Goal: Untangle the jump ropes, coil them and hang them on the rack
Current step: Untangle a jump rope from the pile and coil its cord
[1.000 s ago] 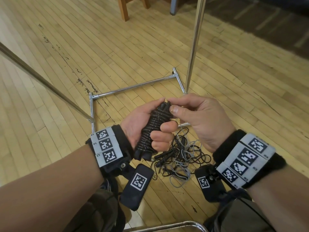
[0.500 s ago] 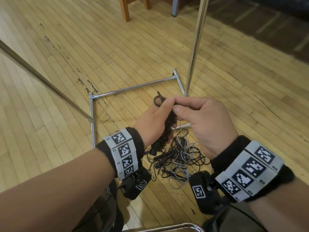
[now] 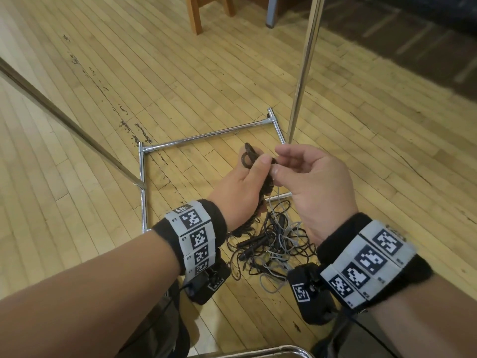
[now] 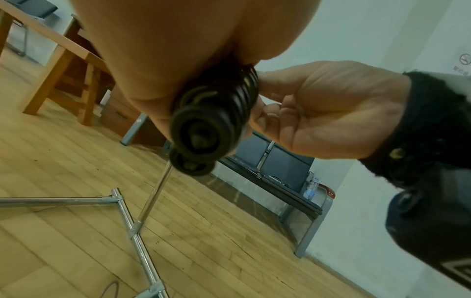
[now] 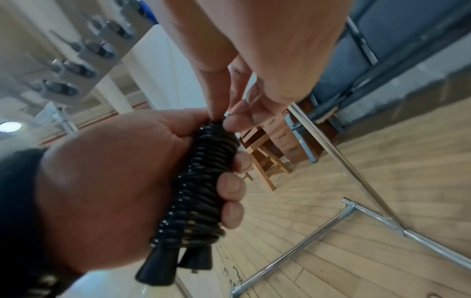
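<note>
Item: coiled black jump rope, wrapped tight round its two handles, one small loop standing above the fingertips. Progress, judged: this rope all but bundled, not yet hung; tangled pile of ropes on the floor below the fingers, untouched; rack beyond them bare where seen. Left hand: fingers curled round the bundle, thumb up. Right hand: thumb and forefinger pinching the rope's top end, remaining fingers loosely bent.

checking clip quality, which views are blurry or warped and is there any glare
Head view: sharp, even light, slight glare on the rack pole. Left wrist view: coiled rope end too close, out of focus, floor bent by the wide lens. Right wrist view: left hand and room edges soft, smeared.
</note>
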Demonstrator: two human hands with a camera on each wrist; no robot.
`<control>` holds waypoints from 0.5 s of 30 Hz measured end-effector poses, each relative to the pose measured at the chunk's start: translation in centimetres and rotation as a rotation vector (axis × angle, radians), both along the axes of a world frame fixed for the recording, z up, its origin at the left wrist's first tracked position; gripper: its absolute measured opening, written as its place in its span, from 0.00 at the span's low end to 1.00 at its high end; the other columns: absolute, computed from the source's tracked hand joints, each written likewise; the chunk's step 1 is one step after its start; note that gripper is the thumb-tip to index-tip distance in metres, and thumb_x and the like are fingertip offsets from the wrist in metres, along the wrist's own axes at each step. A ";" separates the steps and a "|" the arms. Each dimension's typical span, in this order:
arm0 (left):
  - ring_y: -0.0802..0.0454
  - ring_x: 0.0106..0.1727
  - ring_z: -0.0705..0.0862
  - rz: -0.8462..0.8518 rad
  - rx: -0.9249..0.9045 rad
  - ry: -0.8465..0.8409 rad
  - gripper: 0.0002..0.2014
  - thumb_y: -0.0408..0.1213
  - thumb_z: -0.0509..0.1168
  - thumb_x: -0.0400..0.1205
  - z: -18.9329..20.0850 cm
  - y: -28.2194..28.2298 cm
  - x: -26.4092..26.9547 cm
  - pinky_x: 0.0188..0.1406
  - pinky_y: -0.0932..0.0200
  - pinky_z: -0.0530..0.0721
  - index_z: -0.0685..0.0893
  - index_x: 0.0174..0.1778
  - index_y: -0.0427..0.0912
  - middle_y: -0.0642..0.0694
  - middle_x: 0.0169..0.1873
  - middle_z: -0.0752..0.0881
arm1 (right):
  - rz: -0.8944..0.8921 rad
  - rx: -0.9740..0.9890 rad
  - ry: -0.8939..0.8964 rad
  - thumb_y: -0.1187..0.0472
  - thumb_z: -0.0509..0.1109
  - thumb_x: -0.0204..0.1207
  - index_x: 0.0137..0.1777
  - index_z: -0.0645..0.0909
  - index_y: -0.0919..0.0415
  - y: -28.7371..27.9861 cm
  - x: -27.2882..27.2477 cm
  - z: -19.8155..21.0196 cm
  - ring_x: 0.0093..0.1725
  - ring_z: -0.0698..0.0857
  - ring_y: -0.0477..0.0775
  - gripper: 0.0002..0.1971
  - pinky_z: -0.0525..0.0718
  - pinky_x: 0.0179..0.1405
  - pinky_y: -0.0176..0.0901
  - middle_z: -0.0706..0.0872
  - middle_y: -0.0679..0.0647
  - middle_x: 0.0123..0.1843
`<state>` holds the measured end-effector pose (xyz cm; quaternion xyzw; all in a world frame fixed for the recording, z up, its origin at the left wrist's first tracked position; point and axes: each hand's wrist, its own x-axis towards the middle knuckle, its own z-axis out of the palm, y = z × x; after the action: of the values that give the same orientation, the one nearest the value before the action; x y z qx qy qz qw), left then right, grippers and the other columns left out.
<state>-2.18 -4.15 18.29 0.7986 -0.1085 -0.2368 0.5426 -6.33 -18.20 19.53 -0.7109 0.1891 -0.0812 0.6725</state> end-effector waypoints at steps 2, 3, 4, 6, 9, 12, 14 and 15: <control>0.39 0.32 0.88 0.001 0.000 0.007 0.29 0.67 0.49 0.85 0.2 0.2 0.2 0.39 0.27 0.91 0.76 0.62 0.44 0.43 0.38 0.86 | 0.010 -0.007 0.009 0.68 0.81 0.75 0.59 0.90 0.51 -0.1 0.2 0.0 0.49 0.92 0.46 0.16 0.94 0.51 0.49 0.92 0.50 0.48; 0.40 0.33 0.87 -0.004 0.002 0.004 0.28 0.67 0.49 0.85 0.2 0.3 0.2 0.38 0.28 0.91 0.75 0.63 0.45 0.43 0.39 0.86 | 0.016 0.000 0.014 0.68 0.81 0.75 0.59 0.90 0.51 -0.1 0.3 0.0 0.46 0.92 0.46 0.16 0.94 0.50 0.48 0.92 0.50 0.47; 0.41 0.33 0.87 -0.010 0.007 -0.005 0.27 0.66 0.49 0.85 0.2 0.4 0.3 0.38 0.30 0.91 0.74 0.64 0.47 0.43 0.39 0.85 | 0.022 0.005 0.018 0.68 0.81 0.75 0.59 0.89 0.50 -0.1 0.3 0.0 0.44 0.93 0.46 0.16 0.94 0.49 0.47 0.92 0.50 0.45; 0.44 0.35 0.87 -0.024 0.022 -0.030 0.26 0.66 0.49 0.86 0.2 0.5 0.4 0.38 0.35 0.92 0.73 0.65 0.48 0.44 0.40 0.84 | 0.026 0.011 0.025 0.67 0.81 0.75 0.59 0.89 0.50 -0.1 0.4 0.0 0.41 0.93 0.47 0.16 0.94 0.47 0.45 0.92 0.50 0.43; 0.47 0.35 0.85 -0.040 0.043 -0.070 0.24 0.64 0.48 0.87 0.2 0.7 0.4 0.38 0.39 0.93 0.72 0.64 0.49 0.48 0.39 0.83 | 0.017 0.056 0.044 0.68 0.81 0.75 0.61 0.89 0.54 0.0 0.5 0.0 0.42 0.94 0.47 0.16 0.93 0.48 0.44 0.92 0.50 0.44; 0.45 0.32 0.84 -0.066 0.101 -0.143 0.19 0.60 0.48 0.93 0.3 0.6 0.2 0.38 0.33 0.91 0.72 0.66 0.50 0.49 0.35 0.81 | -0.008 0.143 0.071 0.69 0.81 0.76 0.64 0.89 0.59 0.0 0.7 -0.1 0.47 0.94 0.50 0.17 0.94 0.50 0.45 0.92 0.55 0.49; 0.37 0.34 0.86 -0.097 0.153 -0.187 0.17 0.57 0.47 0.95 0.3 0.6 0.1 0.39 0.31 0.89 0.71 0.68 0.50 0.46 0.34 0.81 | -0.017 0.192 0.091 0.70 0.80 0.77 0.64 0.89 0.60 0.0 0.6 -0.2 0.49 0.95 0.51 0.16 0.94 0.51 0.46 0.93 0.58 0.52; 0.36 0.35 0.87 -0.113 0.183 -0.210 0.17 0.57 0.46 0.95 0.3 0.5 0.1 0.39 0.32 0.89 0.71 0.68 0.50 0.45 0.34 0.82 | -0.020 0.204 0.100 0.70 0.80 0.77 0.63 0.89 0.61 0.0 0.6 -0.2 0.50 0.95 0.52 0.16 0.94 0.52 0.47 0.93 0.58 0.53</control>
<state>-2.10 -3.61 18.60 0.8576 -0.1873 -0.1912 0.4391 -5.69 -18.20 19.31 -0.6399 0.2367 -0.0325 0.7304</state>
